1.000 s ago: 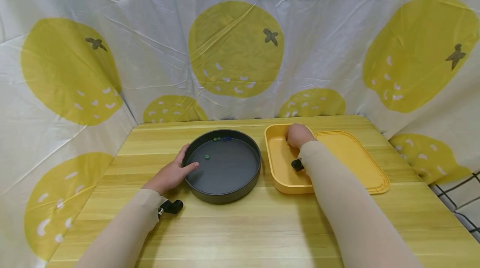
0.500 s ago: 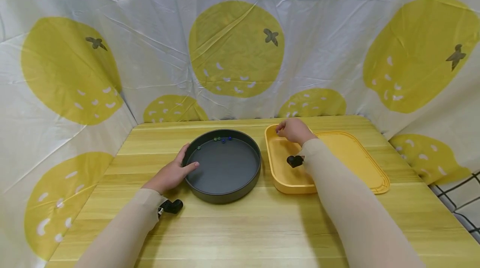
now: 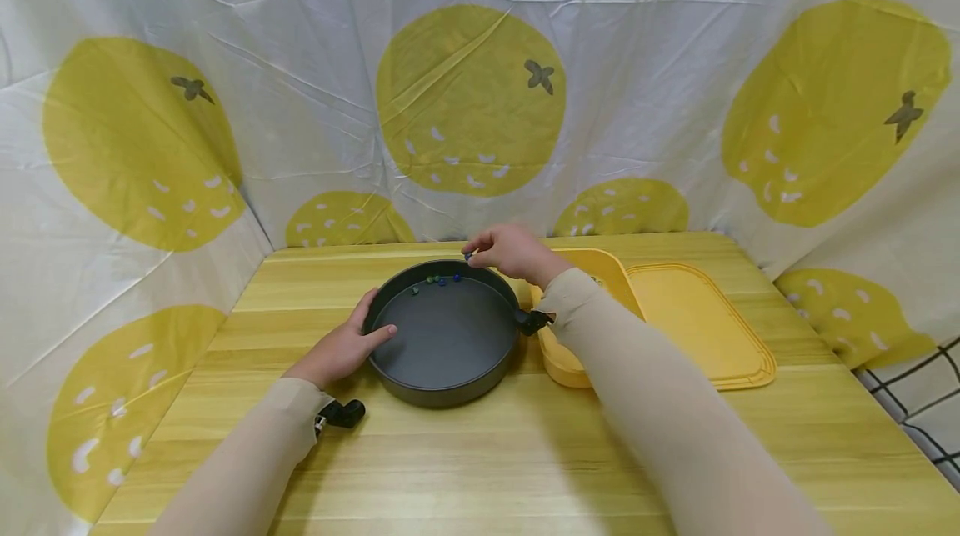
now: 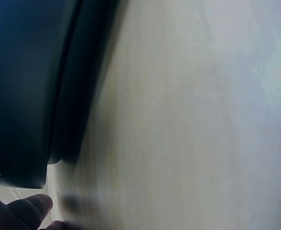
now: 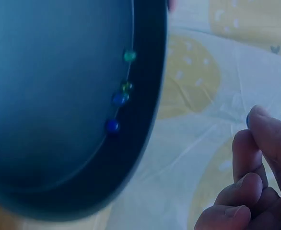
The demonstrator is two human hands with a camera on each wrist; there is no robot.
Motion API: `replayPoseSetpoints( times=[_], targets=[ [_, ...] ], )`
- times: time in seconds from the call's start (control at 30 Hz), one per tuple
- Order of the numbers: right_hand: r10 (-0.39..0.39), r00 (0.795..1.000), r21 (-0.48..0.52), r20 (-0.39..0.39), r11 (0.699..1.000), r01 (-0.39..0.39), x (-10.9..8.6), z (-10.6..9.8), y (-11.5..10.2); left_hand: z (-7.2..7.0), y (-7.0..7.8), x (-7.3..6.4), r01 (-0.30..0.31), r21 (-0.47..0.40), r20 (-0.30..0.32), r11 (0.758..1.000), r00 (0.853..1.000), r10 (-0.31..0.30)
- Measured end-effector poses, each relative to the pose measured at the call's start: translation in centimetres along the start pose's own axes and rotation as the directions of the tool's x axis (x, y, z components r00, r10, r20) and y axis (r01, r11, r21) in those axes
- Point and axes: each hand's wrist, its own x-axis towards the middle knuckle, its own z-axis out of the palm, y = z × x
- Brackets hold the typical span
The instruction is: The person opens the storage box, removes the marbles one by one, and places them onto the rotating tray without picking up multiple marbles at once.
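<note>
My right hand [image 3: 513, 252] pinches a small blue marble [image 3: 468, 256] between thumb and fingertips, over the far rim of a dark grey round cake pan [image 3: 450, 336]. In the right wrist view only a sliver of that marble [image 5: 248, 120] shows. Several marbles lie in the pan along its far wall, among them a dark blue marble [image 5: 112, 126] and a green marble [image 5: 129, 56]. At the pan's left side my left hand [image 3: 345, 348] holds the rim, thumb inside and fingers against the outer wall. The left wrist view shows the pan's side [image 4: 25, 86] close up.
Right of the pan stands a deep yellow box [image 3: 558, 357], partly hidden by my right forearm; small beads or marbles show inside it. Its flat yellow lid [image 3: 697, 319] lies to the right. A fruit-patterned cloth [image 3: 637, 61] hangs behind the wooden table [image 3: 480, 469].
My right hand has come up out of the yellow box and moved left to the pan with a marble. The loose green marble in the pan has rolled about near the wall. My left hand stays put.
</note>
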Motion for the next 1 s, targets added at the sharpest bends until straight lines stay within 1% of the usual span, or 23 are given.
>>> replayPoseSetpoints(
  times=[0.17, 0.33, 0.47, 0.7, 0.87, 0.93, 1.0],
  targets=[
    [-0.028, 1.0, 0.019, 0.005, 0.999, 0.028, 0.4, 1.0, -0.9, 0.0, -0.1, 0.0, 0.003, -0.003, 0.005, 1.0, 1.0, -0.003],
    [-0.023, 1.0, 0.077, 0.008, 0.997, 0.023, 0.7, 1.5, -1.1, 0.0, 0.0, -0.1, 0.009, -0.001, 0.007, 1.0, 1.0, -0.009],
    [-0.035, 0.999, 0.089, 0.012, 0.996, 0.033, 0.8, 1.7, -1.1, -0.1, 0.1, -0.1, 0.01, 0.0, 0.008, 1.0, 1.0, -0.01],
    [-0.039, 0.999, 0.086, 0.028, 0.996, 0.036, 0.8, 1.9, -1.3, 0.0, 0.0, 0.2, 0.011, -0.003, 0.008, 1.0, 1.0, -0.011],
    [-0.047, 0.998, 0.103, 0.042, 0.994, 0.043, 0.8, 1.9, -1.3, 0.0, 0.0, 0.1, 0.007, -0.008, 0.008, 1.0, 1.0, -0.007],
    [-0.048, 0.998, 0.098, 0.046, 0.994, 0.043, 0.6, 1.7, -1.0, 0.0, 0.0, 0.0, 0.005, -0.007, 0.008, 1.0, 1.0, -0.005],
    [-0.024, 0.999, 0.099, 0.039, 0.995, 0.02, 0.3, 1.1, -0.2, 0.0, 0.0, -0.1, 0.001, -0.005, 0.007, 1.0, 1.0, -0.001]
  ],
)
